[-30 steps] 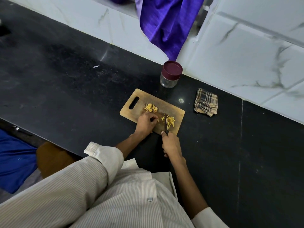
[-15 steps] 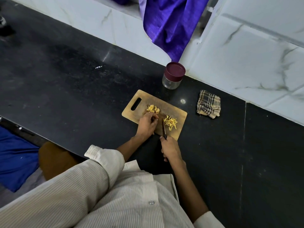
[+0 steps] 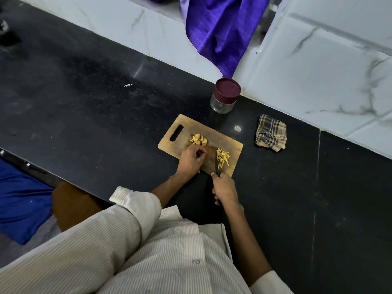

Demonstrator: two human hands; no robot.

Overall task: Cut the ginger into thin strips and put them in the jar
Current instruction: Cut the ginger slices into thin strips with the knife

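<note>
A wooden cutting board (image 3: 230,145) lies on the black counter. Yellow ginger slices (image 3: 198,139) sit near the board's middle, and a pile of thin ginger strips (image 3: 223,158) lies toward its right end. My left hand (image 3: 191,161) rests on the board with its fingers curled down; whatever is under the fingertips is hidden. My right hand (image 3: 224,188) grips the handle of a knife (image 3: 217,164), whose blade lies beside the strips. A glass jar (image 3: 224,96) with a maroon lid on stands behind the board, near the wall.
A folded checked cloth (image 3: 271,132) lies right of the board. A purple cloth (image 3: 222,28) hangs down the white tiled wall above the jar. The counter's front edge runs along the lower left, with blue fabric (image 3: 19,200) below it.
The knife blade has shifted right, from beside my left fingers to against the strip pile. My left hand has stayed in place on the board.
</note>
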